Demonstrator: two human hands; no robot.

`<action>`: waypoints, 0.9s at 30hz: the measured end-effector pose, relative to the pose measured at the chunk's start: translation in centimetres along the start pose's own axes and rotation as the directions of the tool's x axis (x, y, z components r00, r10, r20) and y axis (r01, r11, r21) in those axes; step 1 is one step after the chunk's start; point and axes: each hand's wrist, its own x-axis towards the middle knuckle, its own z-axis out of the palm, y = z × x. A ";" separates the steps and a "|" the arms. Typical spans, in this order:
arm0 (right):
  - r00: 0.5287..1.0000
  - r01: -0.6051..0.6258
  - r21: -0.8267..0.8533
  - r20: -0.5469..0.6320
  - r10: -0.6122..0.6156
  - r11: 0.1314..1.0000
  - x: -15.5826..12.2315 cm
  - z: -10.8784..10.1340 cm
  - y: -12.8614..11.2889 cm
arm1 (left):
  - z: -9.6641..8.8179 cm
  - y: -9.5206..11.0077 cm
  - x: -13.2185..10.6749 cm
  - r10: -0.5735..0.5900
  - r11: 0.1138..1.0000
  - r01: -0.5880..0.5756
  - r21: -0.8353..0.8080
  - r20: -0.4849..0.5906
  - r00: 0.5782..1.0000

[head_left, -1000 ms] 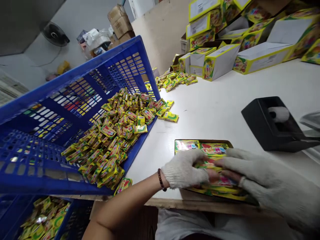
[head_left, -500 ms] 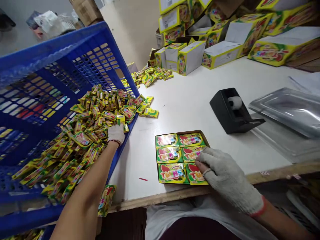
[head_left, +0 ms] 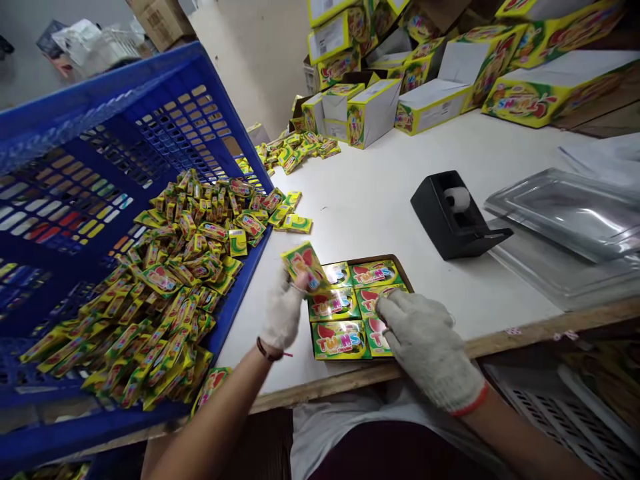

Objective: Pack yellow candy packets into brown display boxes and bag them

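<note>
My left hand [head_left: 284, 308], in a white knit glove, pinches one yellow-green candy packet [head_left: 304, 265] and holds it just above the left edge of a flat brown tray [head_left: 404, 269]. The tray lies near the table's front edge and holds several packets [head_left: 343, 339] laid flat in rows. My right hand [head_left: 423, 340], also gloved, rests palm down with fingers spread on the packets at the tray's right side. A tilted blue crate [head_left: 150, 133] to the left spills a heap of the same packets [head_left: 185, 267] toward the table.
A black tape dispenser [head_left: 453, 217] stands right of the tray. Clear plastic lids [head_left: 570, 223] lie at the right edge. Yellow cartons [head_left: 425, 103] are stacked at the back, with loose packets [head_left: 295, 150] in front of them. The white table [head_left: 400, 167] has a wooden front lip.
My left hand left the crate's heap and came back to the tray with one packet. My right hand stayed on the tray's packets.
</note>
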 end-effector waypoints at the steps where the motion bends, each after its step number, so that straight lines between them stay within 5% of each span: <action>1: 1.000 0.013 -0.014 0.000 -0.013 1.000 -0.1 0.0 -0.1 | 1.3 0.0 -1.2 -0.053 0.993 0.054 -0.102 0.012 0.999; 7: 0.980 -0.004 -0.009 0.200 0.006 1.000 1.6 -0.9 -0.5 | 5.5 -0.5 -3.6 -0.142 0.952 0.153 -0.264 0.061 0.988; 10: 0.987 -0.032 -0.008 0.156 0.033 0.999 2.0 -0.6 -0.6 | 6.4 -0.9 -4.1 -0.103 0.959 0.107 -0.261 0.029 0.994; 13: 0.996 -0.022 -0.018 0.088 0.024 1.000 2.0 -0.3 -0.5 | 6.8 -1.2 -4.5 -0.085 0.963 0.080 -0.258 -0.007 0.996; 19: 0.978 -0.017 0.055 0.208 0.005 0.998 2.9 -0.9 -0.5 | 6.8 -1.9 -3.9 -0.104 0.940 0.078 -0.331 -0.062 0.993; 27: 0.999 0.011 -0.002 0.052 -0.011 1.000 1.2 0.4 -0.8 | 6.7 -2.1 -3.9 -0.110 0.916 0.085 -0.393 -0.044 0.993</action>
